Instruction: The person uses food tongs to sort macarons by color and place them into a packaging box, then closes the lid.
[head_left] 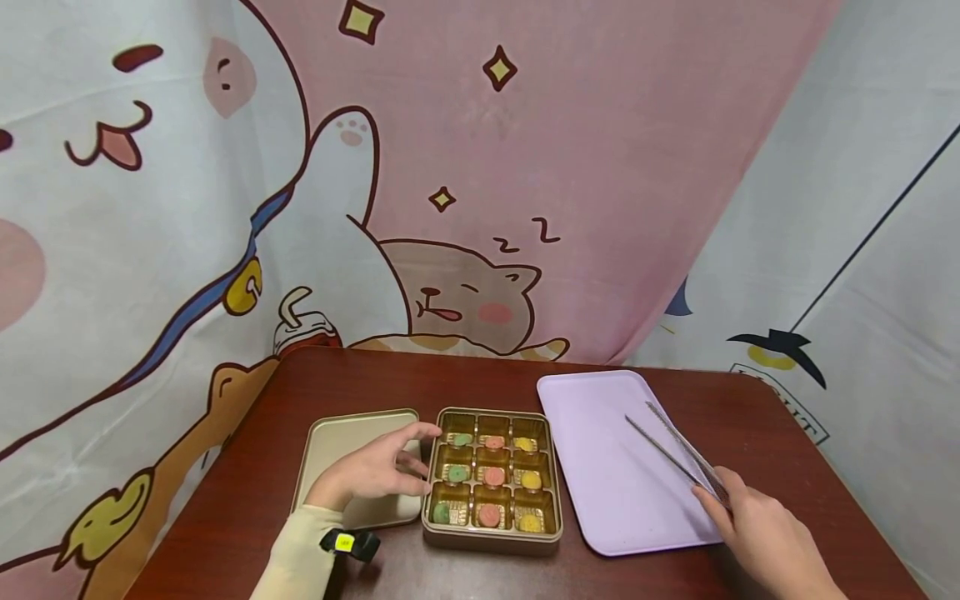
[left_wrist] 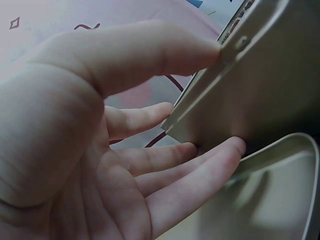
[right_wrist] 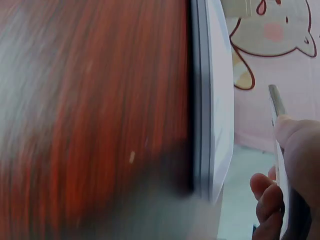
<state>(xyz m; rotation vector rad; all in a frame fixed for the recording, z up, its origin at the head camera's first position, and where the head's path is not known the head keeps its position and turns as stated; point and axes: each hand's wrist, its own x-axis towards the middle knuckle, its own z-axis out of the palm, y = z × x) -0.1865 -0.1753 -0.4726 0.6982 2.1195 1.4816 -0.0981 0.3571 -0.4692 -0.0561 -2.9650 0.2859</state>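
Observation:
A square metal tin (head_left: 491,540) stands in the middle of the table. Its gold divided insert holds small round sweets, one per compartment: a green column, a pink sweet (head_left: 489,515) column and a yellow sweet (head_left: 530,523) column. My left hand (head_left: 382,467) touches the tin's left side with fairly straight fingers; in the left wrist view the thumb reaches the rim and fingertips (left_wrist: 235,145) rest on the wall. In my right hand (head_left: 765,525) I grip long metal tongs (head_left: 678,446), their tips apart over the lilac tray (head_left: 615,483).
The tin's lid (head_left: 318,450) lies left of the tin, partly under my left hand and forearm. A dark red-brown table (head_left: 465,383) carries everything. A curtain (head_left: 600,167) with cartoon animals hangs behind its far edge.

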